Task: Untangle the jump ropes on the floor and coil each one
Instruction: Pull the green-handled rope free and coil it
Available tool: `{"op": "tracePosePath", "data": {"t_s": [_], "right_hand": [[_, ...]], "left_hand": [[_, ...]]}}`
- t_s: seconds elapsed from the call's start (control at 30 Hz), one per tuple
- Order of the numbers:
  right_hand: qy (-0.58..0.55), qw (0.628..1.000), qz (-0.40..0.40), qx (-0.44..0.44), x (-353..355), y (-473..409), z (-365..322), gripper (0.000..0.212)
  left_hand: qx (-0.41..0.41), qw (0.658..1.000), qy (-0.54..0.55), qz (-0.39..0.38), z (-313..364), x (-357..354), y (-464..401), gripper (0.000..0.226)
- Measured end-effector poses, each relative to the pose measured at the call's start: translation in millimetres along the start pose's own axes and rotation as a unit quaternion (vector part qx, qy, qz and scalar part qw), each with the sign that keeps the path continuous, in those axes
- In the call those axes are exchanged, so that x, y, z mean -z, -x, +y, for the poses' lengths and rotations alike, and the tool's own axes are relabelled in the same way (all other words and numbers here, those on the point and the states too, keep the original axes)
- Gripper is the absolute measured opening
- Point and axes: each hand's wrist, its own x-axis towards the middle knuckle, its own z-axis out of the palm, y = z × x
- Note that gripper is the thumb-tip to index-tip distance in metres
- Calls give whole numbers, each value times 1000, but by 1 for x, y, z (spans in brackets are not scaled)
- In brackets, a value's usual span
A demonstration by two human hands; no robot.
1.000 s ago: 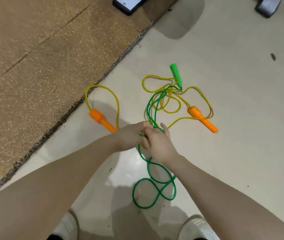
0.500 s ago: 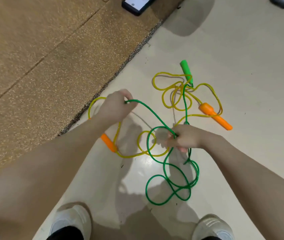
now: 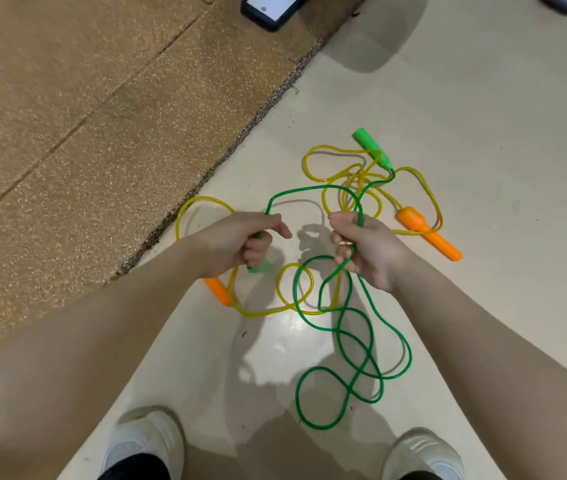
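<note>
The green rope point(image 3: 353, 355) arches between two raised hands, then drops in loose crossing loops to the floor near the feet. One green handle point(image 3: 372, 148) lies far out on the floor; the other point(image 3: 260, 265) is gripped in a fist. The yellow rope point(image 3: 330, 168) sprawls in tangled loops under and through it, its orange handles point(image 3: 429, 233) point(image 3: 219, 291) lying well apart.

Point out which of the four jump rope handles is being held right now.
The green plastic handle gripped in the left hand. The other green handle and both orange handles lie untouched on the floor.
</note>
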Motion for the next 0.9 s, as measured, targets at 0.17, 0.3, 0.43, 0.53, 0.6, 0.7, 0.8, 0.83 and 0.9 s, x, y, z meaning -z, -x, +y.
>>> {"op": "tracePosePath", "data": {"t_s": [0.17, 0.3, 0.43, 0.53, 0.6, 0.7, 0.8, 0.83, 0.9], "right_hand": [[161, 975, 136, 76, 8, -15, 5, 21], [510, 849, 135, 33, 29, -16, 27, 31], [644, 763, -16, -48, 27, -4, 35, 31], [596, 794, -115, -44, 15, 13, 22, 31], [600, 782, -161, 42, 7, 22, 19, 28], [570, 770, -195, 210, -10, 33, 12, 21], [494, 789, -220, 291, -22, 43, -12, 17], [473, 799, -208, 307, -24, 47, -22, 18], [401, 841, -150, 330, -22, 49, -39, 16]], "left_hand": [[-85, 987, 88, -109, 19, -18, 12, 39], [-183, 964, 193, -3, 37, -11, 10, 67], [-218, 938, 238, 125, 32, 3, 6, 63], [-200, 913, 282, 216, 24, 13, -3, 63], [-186, 908, 243, 287, 22, 18, -8, 62], [-152, 931, 49, 329, 8, 22, -12, 56], [-128, 952, -12, 278, -6, 21, -11, 51], [-118, 963, -12, 243, -8, 17, -9, 49], [-85, 982, -40, 162, -8, 6, -2, 42]]}}
